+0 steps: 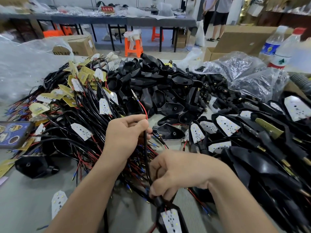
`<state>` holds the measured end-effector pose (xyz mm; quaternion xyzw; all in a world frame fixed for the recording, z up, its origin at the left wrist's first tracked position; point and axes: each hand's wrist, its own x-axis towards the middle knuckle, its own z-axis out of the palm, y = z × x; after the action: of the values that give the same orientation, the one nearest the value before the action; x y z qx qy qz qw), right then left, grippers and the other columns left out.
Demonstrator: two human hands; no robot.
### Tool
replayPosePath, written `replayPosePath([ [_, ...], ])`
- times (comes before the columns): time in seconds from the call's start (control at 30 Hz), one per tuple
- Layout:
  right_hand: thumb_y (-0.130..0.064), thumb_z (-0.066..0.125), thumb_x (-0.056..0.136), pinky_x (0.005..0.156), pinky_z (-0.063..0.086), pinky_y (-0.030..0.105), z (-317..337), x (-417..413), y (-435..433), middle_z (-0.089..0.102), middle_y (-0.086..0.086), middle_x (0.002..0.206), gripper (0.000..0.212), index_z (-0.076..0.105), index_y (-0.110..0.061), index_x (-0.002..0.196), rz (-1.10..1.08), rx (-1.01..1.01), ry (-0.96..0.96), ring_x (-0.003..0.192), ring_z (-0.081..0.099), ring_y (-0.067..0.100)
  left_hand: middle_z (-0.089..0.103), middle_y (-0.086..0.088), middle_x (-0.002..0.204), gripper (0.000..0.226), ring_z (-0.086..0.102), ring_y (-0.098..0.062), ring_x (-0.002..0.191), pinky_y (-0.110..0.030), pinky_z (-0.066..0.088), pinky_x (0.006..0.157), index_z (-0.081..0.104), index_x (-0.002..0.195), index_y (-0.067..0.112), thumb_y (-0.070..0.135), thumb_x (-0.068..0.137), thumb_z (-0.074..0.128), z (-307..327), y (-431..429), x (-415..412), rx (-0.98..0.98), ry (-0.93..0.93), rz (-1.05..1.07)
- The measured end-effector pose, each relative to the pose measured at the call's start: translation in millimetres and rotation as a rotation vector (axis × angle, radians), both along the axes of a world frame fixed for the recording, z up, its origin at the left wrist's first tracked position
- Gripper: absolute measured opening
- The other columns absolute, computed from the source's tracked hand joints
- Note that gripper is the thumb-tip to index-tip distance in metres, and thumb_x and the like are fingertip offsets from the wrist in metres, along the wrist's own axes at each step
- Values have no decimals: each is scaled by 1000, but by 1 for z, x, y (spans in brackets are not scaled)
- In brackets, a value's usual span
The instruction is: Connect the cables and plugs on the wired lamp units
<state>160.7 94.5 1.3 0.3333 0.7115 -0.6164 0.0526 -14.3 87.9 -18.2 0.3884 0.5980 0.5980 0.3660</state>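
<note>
My left hand (125, 132) pinches a black cable (145, 153) whose red wire (144, 107) and metal terminals stick up above my fingers. The cable runs down to my right hand (175, 172), which grips the black stem of a lamp unit (170, 219). That unit's black housing holds a white LED board and hangs at the bottom of the view. A big tangle of wired LED boards (80, 115) lies to the left of my hands.
Empty black housings (151, 84) are heaped in the middle, assembled lamp units (252, 140) on the right. Clear plastic bags (249, 71), two water bottles (277, 47), a phone (13, 133) at left, cardboard boxes, orange stools and standing people lie beyond.
</note>
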Motion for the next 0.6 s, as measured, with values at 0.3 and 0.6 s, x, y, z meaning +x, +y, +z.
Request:
replayPosePath([
  [0.3, -17, 66, 94, 53, 44, 23, -10, -19, 19, 72, 15, 75, 13, 75, -11, 87, -908, 202, 497, 56, 55, 13, 78, -5, 71, 15, 75, -18, 65, -28, 61, 69, 80, 76, 28, 13, 75, 80, 4, -4, 8, -11, 162, -103],
  [0.6, -10, 66, 94, 46, 38, 20, -13, -22, 22, 64, 9, 58, 24, 74, -8, 71, -1041, 249, 546, 46, 50, 12, 78, -8, 72, 24, 75, -20, 64, -25, 58, 62, 80, 70, 26, 7, 84, 79, 0, -4, 12, -40, 69, -111],
])
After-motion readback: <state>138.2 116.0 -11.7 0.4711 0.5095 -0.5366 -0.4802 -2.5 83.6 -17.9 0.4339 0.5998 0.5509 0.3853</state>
